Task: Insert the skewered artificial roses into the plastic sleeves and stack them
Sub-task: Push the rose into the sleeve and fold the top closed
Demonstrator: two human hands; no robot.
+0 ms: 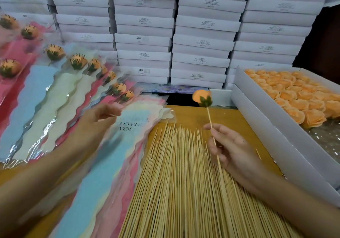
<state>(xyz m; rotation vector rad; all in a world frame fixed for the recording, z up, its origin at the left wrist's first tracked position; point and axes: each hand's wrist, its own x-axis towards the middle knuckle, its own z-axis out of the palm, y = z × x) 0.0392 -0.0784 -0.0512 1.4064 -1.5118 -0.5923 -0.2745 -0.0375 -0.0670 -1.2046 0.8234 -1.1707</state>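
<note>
the right hand (pixel 233 151) pinches a bamboo skewer (pixel 209 118) between thumb and fingers and holds it upright and slightly tilted above the tabletop (pixel 187 114). on its tip sits an orange artificial rose (pixel 202 97) with a green calyx, in the air and not inside any sleeve. the left hand (pixel 99 116), blurred, is well apart from the right. its fingers curl at the upper edge of the top sleeve (pixel 128 125), a pale blue one printed "love you", and seem to pinch it. that sleeve lies on a fanned pile of empty plastic sleeves (pixel 110 182) in pink, yellow and blue.

between the two hands a broad bed of loose skewers (pixel 184 191) covers the tabletop, directly under the held skewer. further left, finished sleeved roses (pixel 55 83) lie overlapped in a slanting row, their heads toward the back. at the right stands a white tray box (pixel 266 123) packed with orange rose heads (pixel 294 94). a wall of stacked white cartons (pixel 202 40) closes off the back of the tabletop.
</note>
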